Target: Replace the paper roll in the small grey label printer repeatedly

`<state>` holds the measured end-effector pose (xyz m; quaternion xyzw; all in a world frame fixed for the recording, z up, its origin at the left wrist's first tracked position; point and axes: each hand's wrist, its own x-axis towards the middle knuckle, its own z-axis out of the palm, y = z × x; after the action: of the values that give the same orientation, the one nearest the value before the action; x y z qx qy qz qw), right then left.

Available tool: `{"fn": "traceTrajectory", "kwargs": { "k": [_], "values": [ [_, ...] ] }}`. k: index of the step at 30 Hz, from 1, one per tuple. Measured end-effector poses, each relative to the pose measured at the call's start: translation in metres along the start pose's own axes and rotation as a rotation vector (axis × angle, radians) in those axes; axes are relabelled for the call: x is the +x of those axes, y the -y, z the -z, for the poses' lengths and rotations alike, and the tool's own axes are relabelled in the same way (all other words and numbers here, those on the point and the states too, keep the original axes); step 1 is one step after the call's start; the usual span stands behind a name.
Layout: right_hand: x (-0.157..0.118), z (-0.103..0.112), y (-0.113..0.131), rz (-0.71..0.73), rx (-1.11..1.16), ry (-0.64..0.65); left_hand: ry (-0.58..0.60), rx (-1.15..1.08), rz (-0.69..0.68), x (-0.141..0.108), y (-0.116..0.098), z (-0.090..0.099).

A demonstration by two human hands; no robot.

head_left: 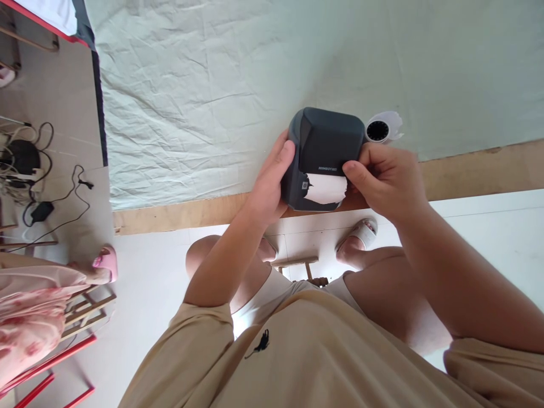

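Left hand [272, 175] clasping printer [331, 139] by left side, right hand [386, 178] curling tightly onto right edge, thumb at lid corner. Printer showing at frame centre: dark-grey, boxy, rounded corners, small pale lettering, ragged white paper [326, 190] covering lower front. White roll [391, 123] resting just right, on pale-green cloth [204, 113].

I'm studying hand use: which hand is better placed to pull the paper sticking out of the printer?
Probably the right hand: its thumb lies close to the paper, while the left hand supports the opposite side of the printer.
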<state>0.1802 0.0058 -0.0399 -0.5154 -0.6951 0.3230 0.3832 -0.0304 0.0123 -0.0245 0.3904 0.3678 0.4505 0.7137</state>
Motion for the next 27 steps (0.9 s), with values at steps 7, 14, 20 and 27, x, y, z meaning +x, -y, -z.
{"fn": "traceTrajectory", "kwargs": {
  "k": [7, 14, 20, 27],
  "values": [
    [0.0, 0.002, 0.008, 0.016, 0.027, 0.018, -0.111, -0.201, 0.089, -0.002, 0.006, -0.001],
    [-0.001, 0.001, 0.006, 0.067, 0.1, -0.008, -0.128, -0.211, 0.005, -0.001, 0.007, -0.003],
    [0.005, 0.005, 0.035, 0.122, 0.181, -0.272, -0.161, -0.119, 0.055, 0.002, 0.009, -0.002],
    [0.019, 0.008, 0.049, 0.211, -0.248, -0.316, -0.194, -0.118, 0.069, 0.002, 0.008, -0.006]
  ]
}}
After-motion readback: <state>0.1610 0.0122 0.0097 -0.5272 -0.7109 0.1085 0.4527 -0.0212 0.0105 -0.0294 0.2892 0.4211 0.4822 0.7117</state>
